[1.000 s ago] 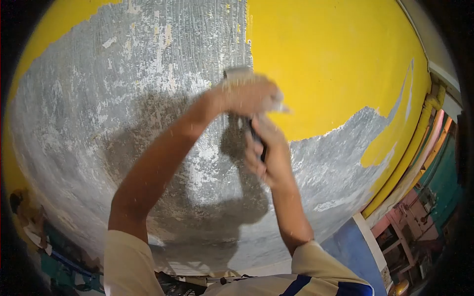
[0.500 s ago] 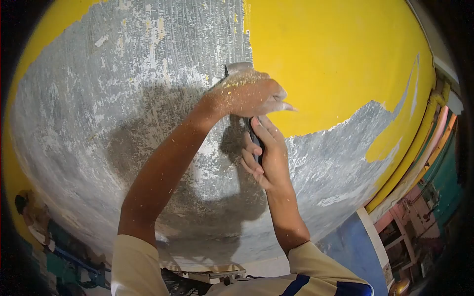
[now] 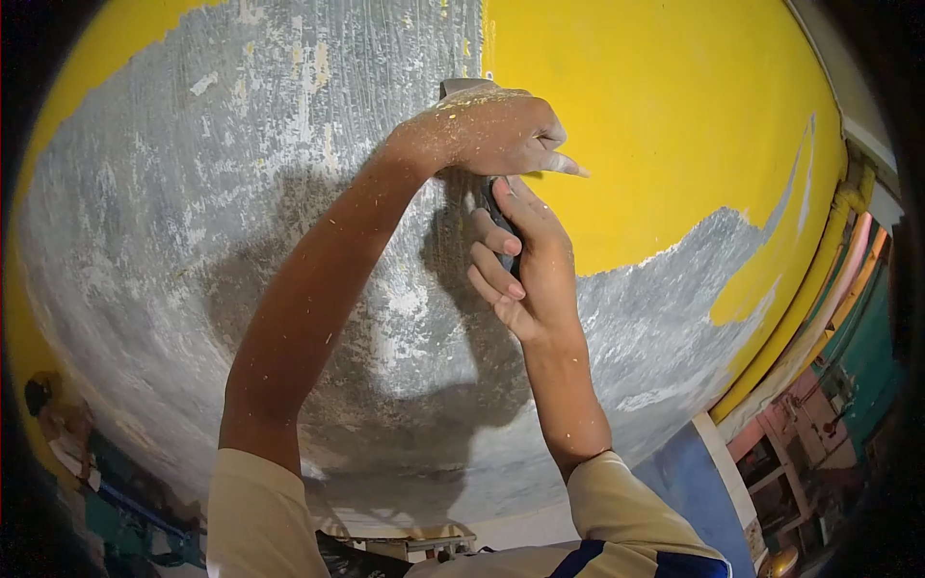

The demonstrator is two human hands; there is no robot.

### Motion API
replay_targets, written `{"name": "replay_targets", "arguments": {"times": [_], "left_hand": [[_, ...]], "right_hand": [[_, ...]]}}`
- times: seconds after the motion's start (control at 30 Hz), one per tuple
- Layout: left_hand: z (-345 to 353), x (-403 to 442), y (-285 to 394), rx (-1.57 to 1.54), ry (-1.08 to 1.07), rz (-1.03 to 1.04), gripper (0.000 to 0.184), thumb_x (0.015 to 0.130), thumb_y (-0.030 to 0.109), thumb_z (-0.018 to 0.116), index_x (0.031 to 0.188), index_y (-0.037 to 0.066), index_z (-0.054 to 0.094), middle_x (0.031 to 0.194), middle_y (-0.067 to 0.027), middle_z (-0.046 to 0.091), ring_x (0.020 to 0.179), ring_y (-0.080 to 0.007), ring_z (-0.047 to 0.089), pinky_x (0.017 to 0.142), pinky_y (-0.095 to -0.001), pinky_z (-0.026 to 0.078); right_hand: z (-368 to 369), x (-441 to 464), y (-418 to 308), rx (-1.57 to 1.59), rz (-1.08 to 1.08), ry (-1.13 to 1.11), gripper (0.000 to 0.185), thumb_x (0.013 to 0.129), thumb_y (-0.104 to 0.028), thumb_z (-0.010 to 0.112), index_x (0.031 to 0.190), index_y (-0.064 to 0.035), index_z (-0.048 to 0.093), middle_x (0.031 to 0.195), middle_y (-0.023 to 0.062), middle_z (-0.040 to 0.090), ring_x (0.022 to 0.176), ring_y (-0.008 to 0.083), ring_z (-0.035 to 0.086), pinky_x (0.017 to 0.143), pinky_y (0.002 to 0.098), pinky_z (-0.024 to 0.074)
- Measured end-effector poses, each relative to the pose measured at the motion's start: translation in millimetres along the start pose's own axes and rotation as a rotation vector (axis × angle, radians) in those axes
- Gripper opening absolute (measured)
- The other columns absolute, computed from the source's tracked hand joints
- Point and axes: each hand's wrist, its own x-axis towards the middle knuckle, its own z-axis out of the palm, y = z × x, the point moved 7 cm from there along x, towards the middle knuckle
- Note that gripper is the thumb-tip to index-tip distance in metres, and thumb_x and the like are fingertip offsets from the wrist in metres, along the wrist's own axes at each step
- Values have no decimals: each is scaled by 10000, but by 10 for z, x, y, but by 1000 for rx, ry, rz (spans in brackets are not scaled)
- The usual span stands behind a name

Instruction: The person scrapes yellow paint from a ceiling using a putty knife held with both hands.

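A scraper with a flat metal blade (image 3: 466, 86) and a dark handle (image 3: 508, 258) is pressed against a large curved surface. My left hand (image 3: 496, 130) is curled over the scraper near the blade, hiding most of its upper part. Lower down, my right hand (image 3: 530, 246) has its fingers closed round the handle. The blade's tip lies at the border between bare, scratched grey surface (image 3: 231, 164) and smooth yellow paint (image 3: 655, 116). Yellow flecks and pale dust cover the back of my left hand and both forearms.
At the right edge run a yellow pipe (image 3: 853, 202) and an orange bar (image 3: 862, 279), with a pink frame (image 3: 790, 448) below. A blue panel (image 3: 689, 482) stands at lower right. Another person (image 3: 63, 429) is at the far left.
Both hands and the scraper have moved upward along the grey and yellow border. The grips look the same.
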Motion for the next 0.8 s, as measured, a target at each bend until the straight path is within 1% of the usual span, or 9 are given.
{"name": "replay_targets", "arguments": {"times": [0.07,0.17,0.27,0.47,0.53,0.63,0.7,0.77,0.8], "left_hand": [[-55,4,23,-29,-13,24,518,905,423,732,625,38,529,552,-11,429,537,-117,355,531,-351,357],[-97,51,-25,-69,52,80,547,894,433,745,596,53,488,534,0,388,520,-110,320,508,-341,325],[-128,83,-50,-68,32,105,553,891,418,751,589,55,464,537,2,382,525,-113,306,507,-338,314],[-173,105,-44,-78,1,127,546,892,388,754,581,58,449,533,3,350,523,-113,292,514,-343,318],[-167,136,-68,-68,23,164,551,890,391,754,578,60,443,534,3,343,521,-114,290,515,-343,317],[-198,165,-86,-51,58,174,561,886,395,757,578,55,435,536,-3,343,521,-120,290,516,-347,318],[-236,204,-113,-38,79,185,572,887,406,755,580,51,429,538,-4,339,523,-123,288,516,-349,318],[-324,243,-101,-20,93,214,586,892,424,749,581,50,423,539,-1,329,524,-123,282,516,-351,318],[-365,255,-102,9,95,194,585,898,424,742,583,46,425,542,-2,331,527,-124,284,518,-353,317]], "right_hand": [[28,59,-11,26,2,-41,176,1075,-225,466,1236,-168,507,630,-44,377,367,67,283,352,226,228],[33,119,-22,54,-8,-71,161,1075,-223,468,1224,-174,505,629,-46,376,366,66,273,349,227,227],[101,106,-34,80,-11,-84,124,1075,-221,470,1184,-175,504,630,-47,372,365,65,265,347,226,226],[182,141,-47,34,-31,-75,100,1073,-222,475,1160,-182,504,632,-49,370,364,62,261,343,223,219],[155,157,-64,31,-37,-91,98,1071,-223,477,1158,-185,503,633,-49,371,365,60,262,342,222,217],[161,180,-88,21,-22,-77,58,1068,-222,478,1108,-185,499,631,-49,374,369,60,269,341,222,217],[155,279,-146,8,-23,-116,39,1065,-223,482,1066,-185,489,629,-50,378,371,60,274,341,223,218],[187,296,-195,0,-27,-132,58,1061,-226,487,1025,-182,477,627,-50,381,376,59,278,343,223,220],[219,283,-221,-2,-30,-126,76,1058,-229,491,1005,-179,469,625,-51,383,380,59,280,345,224,223]]}}
